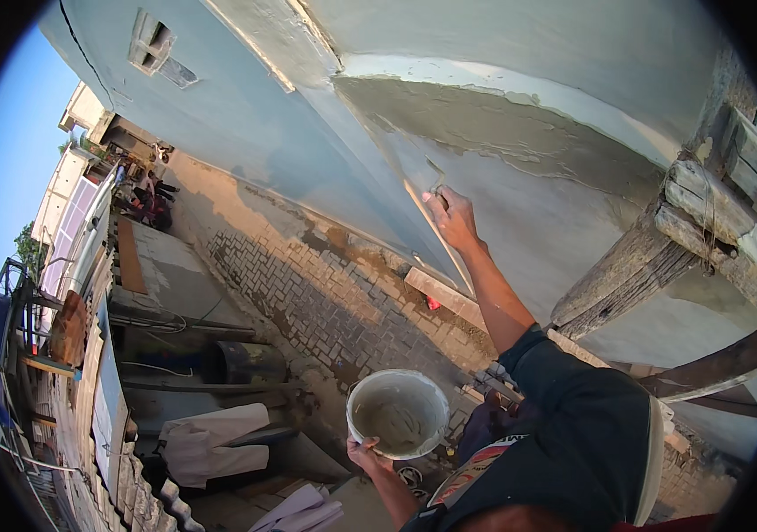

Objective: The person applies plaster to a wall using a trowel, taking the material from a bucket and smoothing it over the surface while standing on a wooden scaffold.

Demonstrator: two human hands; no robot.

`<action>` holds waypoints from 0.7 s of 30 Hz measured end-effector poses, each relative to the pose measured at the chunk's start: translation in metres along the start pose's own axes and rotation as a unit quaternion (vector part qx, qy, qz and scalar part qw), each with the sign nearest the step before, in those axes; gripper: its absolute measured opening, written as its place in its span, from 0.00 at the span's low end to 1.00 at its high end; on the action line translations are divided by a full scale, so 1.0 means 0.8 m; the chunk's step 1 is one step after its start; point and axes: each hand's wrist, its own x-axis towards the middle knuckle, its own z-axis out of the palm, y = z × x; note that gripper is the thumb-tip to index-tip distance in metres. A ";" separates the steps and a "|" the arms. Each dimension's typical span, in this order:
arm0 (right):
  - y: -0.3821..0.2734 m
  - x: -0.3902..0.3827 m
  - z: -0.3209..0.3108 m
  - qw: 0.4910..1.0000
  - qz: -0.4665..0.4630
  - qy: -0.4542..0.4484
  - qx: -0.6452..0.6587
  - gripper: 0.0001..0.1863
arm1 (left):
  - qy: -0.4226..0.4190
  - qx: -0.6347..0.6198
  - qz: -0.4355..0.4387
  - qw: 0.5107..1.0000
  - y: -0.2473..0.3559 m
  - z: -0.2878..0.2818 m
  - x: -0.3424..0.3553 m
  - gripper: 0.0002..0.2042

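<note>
My right hand (451, 215) is closed on the handle of a small metal trowel (436, 168), held up against the grey wall beside a long pale strip (418, 202) along an edge. Above it lies a darker band of rough plaster (502, 124) under a whitish edge. Lower down, my left hand (369, 454) grips a pale round bucket (398, 417) by its side; grey wet mix lies inside. The trowel's tip is small, so I cannot tell whether it touches the surface.
Weathered timber beams (627, 266) stand at the right. Below is a paved alley (307, 293) with a plank (445, 297). Corrugated roofing (99, 399), pipes, a dark drum (245, 362) and hanging clothes (210, 443) fill the lower left. People (152, 199) are farther down the alley.
</note>
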 end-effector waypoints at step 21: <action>-0.057 0.043 -0.022 0.997 0.040 -0.003 0.064 0.21 | -0.081 0.093 0.021 0.992 -0.009 0.070 0.026 0.16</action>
